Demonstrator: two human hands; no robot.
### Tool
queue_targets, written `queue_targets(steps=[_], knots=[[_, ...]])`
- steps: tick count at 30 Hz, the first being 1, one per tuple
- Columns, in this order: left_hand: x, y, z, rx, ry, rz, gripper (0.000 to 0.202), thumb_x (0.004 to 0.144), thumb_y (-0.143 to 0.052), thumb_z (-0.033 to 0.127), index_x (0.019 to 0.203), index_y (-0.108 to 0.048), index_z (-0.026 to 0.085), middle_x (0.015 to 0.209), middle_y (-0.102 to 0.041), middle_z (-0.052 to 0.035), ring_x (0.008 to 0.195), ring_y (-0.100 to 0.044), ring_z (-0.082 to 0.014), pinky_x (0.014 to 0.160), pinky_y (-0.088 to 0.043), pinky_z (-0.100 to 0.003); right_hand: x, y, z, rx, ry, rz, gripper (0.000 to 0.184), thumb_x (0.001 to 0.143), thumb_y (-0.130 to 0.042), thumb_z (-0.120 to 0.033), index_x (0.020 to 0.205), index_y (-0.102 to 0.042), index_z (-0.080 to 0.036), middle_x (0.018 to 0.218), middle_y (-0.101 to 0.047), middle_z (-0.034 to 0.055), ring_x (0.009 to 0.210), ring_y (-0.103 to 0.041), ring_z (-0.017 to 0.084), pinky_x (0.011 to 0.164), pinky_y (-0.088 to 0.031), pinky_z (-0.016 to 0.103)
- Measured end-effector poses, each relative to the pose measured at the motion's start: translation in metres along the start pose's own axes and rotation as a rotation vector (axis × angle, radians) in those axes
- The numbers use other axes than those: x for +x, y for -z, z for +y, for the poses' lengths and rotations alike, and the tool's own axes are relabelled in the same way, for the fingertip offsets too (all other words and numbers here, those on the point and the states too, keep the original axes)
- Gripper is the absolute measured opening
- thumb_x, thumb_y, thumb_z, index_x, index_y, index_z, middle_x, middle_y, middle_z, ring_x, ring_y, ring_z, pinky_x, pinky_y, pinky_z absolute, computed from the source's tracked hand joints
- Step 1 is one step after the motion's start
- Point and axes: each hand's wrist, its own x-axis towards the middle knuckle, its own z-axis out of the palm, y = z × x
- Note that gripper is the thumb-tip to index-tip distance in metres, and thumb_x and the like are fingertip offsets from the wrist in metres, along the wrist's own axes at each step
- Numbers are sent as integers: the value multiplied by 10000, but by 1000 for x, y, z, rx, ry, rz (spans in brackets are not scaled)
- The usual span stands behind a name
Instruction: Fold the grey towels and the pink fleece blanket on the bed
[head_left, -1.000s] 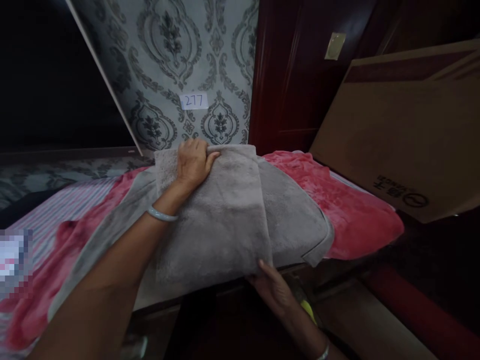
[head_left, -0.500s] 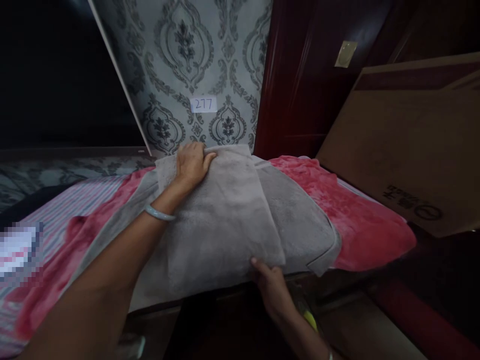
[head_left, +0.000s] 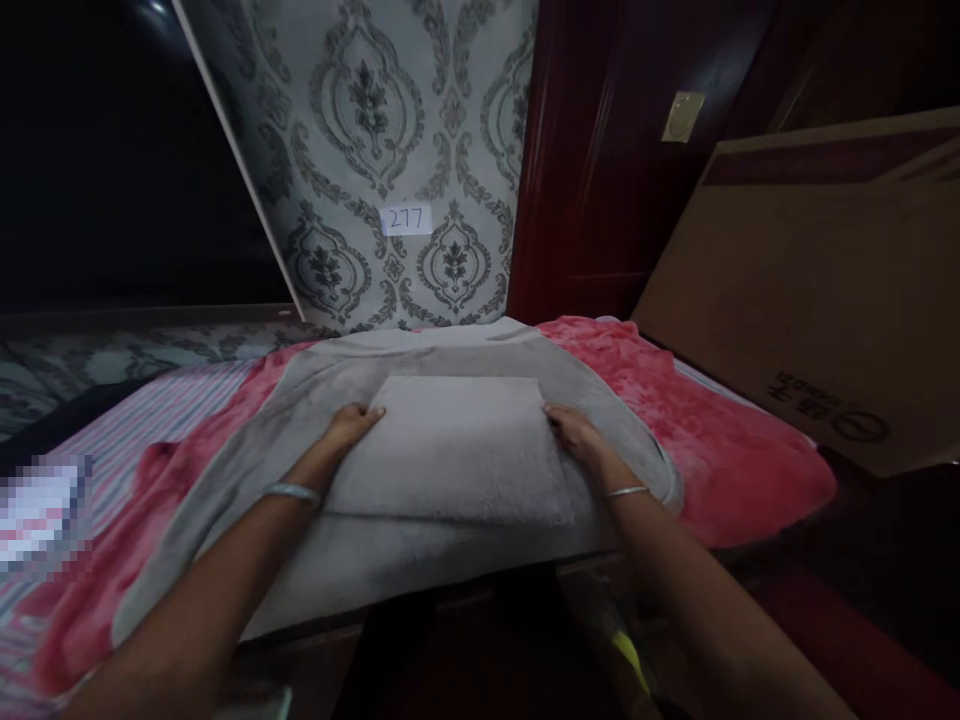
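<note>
Left hand (head_left: 354,425): partly closed, pinching the left edge of the folded grey towel (head_left: 457,450) near its far corner; thumb on top, fingers curled and mostly hidden. Right hand (head_left: 577,435): similar narrow grip at the right edge, thumb by the far right corner; fingertips underneath cannot be made out.

Towel position: lying on the grey blanket (head_left: 322,385), between my hands, near the blanket's front edge. Orientation: far edge toward the wallpaper (head_left: 367,110), near edge toward me. In this view it looks longer from left to right than front to back, near edge roughly parallel to the blanket's front edge.

Red blanket (head_left: 739,455) shows on both sides of the grey one, with a striped sheet (head_left: 184,400) at left.

Container: one cardboard box (head_left: 817,290), tilted, at right, well apart from my hands. Its inside is out of sight; contents cannot be told.
</note>
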Motion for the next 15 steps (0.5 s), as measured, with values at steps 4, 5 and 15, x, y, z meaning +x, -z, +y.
queue_targets(steps=[4,5,15], knots=[[-1,-23,-27,-4,21,14,261,788,-612,433,650,-575,214,726,-685,-79,897,-692,-300,767,-523,-351,-3,-2,18,-52,-165,-63,266,838,-599,-437,840,-672,-181,687,-661,31,577,-565,162,568,-445,282],[1,-24,-30,-10,19,8,268,797,-607,448,679,-593,207,751,-695,-82,911,-694,-299,780,-528,-351,-3,-2,18,-59,-174,-72,272,830,-616,-442,874,-683,-182,744,-693,46,614,-594,175,592,-463,291],[-4,-30,-31,-425,-120,-90,747,717,-719,370,1413,-539,168,1381,-631,-129,1229,-620,-279,1013,-526,-370,-13,-29,15,-241,31,6,557,781,-658,-302,1319,-603,-165,1249,-715,108,1091,-665,269,948,-533,386]])
